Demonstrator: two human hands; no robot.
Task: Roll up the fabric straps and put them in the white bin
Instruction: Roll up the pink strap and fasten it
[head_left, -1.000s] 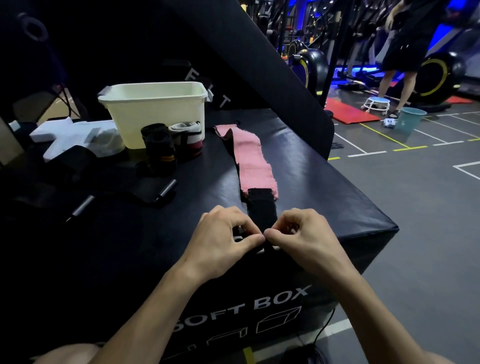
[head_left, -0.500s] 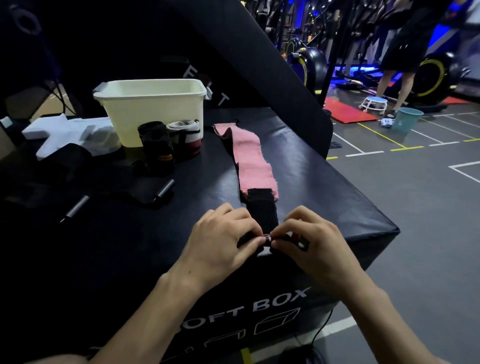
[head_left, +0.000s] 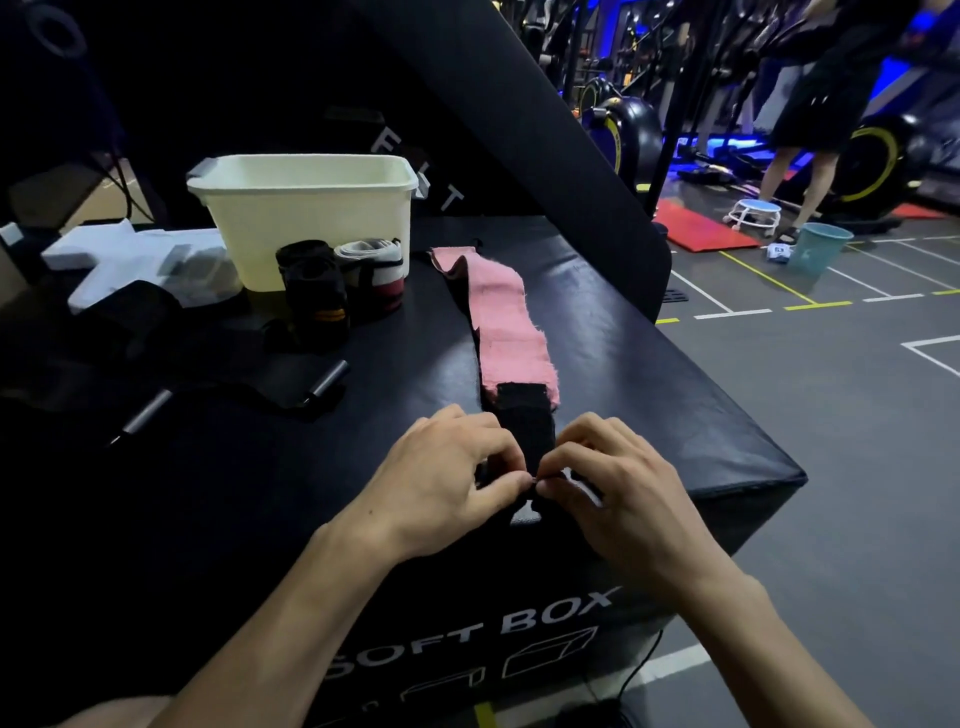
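Both hands work at the near edge of the black padded soft box (head_left: 623, 332), which serves as the worktop. The left hand (head_left: 441, 478) and the right hand (head_left: 618, 488) each pinch the black end tab of the long pink fabric strap (head_left: 506, 317) between thumb and curled fingers, thumb tips almost touching at the centre. The strap lies flat, running away from the hands toward the cream-white plastic bin (head_left: 311, 218) at the far side of the worktop.

Judgement: the step in hand is starting the roll. To do it well, the first fold should be tight and square to the strap's edges, with both grips pressing evenly so the coil does not cone to one side. The rough pink edges may snag, so light tension along the strap would help.

Count: one pink strap laid out. Two rolled straps stand just in front of the bin: one black rolled strap with a yellow band (head_left: 311, 291) and one white-and-red rolled strap (head_left: 371, 275). One bin; its contents are not visible. Dark items with metal bars (head_left: 327, 376) lie to the left; their number cannot be told in the dim light.
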